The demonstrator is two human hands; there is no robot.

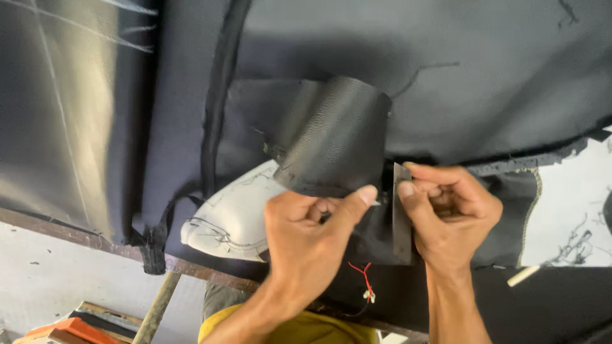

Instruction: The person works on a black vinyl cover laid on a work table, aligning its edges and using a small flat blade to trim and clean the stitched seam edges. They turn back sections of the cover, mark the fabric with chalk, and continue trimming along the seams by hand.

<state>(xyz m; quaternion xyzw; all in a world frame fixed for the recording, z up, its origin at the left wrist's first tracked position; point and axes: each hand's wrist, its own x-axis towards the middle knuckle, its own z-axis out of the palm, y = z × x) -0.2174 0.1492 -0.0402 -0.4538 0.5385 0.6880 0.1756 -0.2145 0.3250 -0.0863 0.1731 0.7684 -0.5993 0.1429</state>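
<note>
left hand (306,229) fingers pinch curled black leather piece (331,137) | right hand (449,213) fingers grip metal blade (402,213) | black-covered worktable (484,64), pale floor (44,280)

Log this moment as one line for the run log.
left hand: pinching curled black leather piece | right hand: holding flat metal blade upright | surface: black leather sheet

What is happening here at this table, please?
A person is working on black leather-like material at a workbench. The left hand pinches the lower edge of a curved black leather piece between thumb and fingers, lifting it so that it arches up. The right hand holds a thin flat metal blade upright beside that edge. A white padded piece with drawn lines lies under the black sheets, and a short white stick rests to the right.
</note>
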